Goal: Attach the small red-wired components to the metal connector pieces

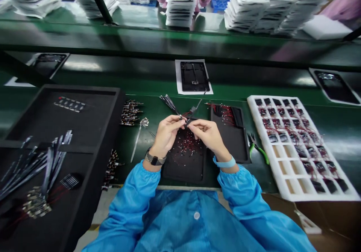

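The left hand has its thumb and index finger clamped on a bundle of flat ribbon cables, whose free ends fan out forward and to the left. The right hand meets it at the cables' near end, thumb and index finger close together; whether they are clamped on that end or only touching it, I cannot tell.

Both hands are above a black tray on the green desk, with small red wires scattered in it. Just right of it is another black tray, then green-handled pliers and a white foam tray holding black modules in rows.

Ahead, a black device housing lies on a white sheet. At left, a black partitioned box holds more ribbon cables.
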Motion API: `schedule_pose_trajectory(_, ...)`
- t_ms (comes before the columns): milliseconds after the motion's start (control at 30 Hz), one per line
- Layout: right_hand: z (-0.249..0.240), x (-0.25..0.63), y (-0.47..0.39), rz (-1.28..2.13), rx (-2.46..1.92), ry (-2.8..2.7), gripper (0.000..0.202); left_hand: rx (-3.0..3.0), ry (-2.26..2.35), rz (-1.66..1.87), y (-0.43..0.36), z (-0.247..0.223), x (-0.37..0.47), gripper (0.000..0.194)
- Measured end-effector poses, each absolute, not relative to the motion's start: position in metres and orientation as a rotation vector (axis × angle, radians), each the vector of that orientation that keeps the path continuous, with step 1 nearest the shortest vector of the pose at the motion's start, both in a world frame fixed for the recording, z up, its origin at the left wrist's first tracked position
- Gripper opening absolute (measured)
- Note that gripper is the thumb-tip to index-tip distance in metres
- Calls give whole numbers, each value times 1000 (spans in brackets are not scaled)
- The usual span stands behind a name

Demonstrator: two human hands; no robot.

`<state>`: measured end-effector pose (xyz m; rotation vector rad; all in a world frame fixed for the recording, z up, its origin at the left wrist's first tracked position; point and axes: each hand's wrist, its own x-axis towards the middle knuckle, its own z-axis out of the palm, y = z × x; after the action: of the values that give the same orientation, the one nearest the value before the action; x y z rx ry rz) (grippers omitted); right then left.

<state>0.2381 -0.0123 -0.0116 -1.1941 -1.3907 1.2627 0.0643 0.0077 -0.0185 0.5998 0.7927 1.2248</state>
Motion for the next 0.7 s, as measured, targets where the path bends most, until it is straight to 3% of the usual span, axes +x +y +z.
schedule_pose_trajectory(133,-12,235,-14,1217,-1222,-1448,29,574,793,1209,6,-19,64,21)
schedule_pose_trajectory(300,-11,231,-16,1150,-1258,-1480,28,540,840,1243,4,-22,64,38)
schedule_pose_trajectory(700,-14,232,-18,1125,-1286,-1467,25,548,889,1234,4,-22,65,32)
